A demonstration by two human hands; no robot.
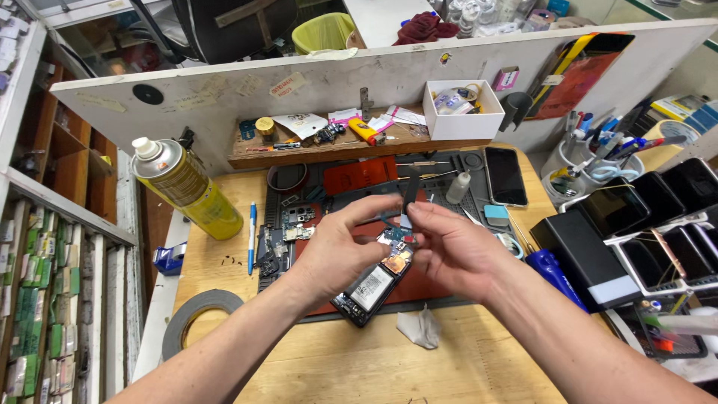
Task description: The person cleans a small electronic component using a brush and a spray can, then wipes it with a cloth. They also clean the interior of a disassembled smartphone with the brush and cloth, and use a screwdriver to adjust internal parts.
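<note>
Mid-frame, over the opened phone [374,288], left hand [340,251] and right hand [449,251] each pinch a small part [397,238], fitting work needing fine alignment.

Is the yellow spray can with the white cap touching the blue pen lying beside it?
Apart. The head view shows bare wooden bench between the yellow spray can and the blue pen.

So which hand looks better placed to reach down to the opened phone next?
Probably the left hand: it hovers directly over the opened phone, while the right hand sits beside it, fingertips pinching a dark strip.
</note>
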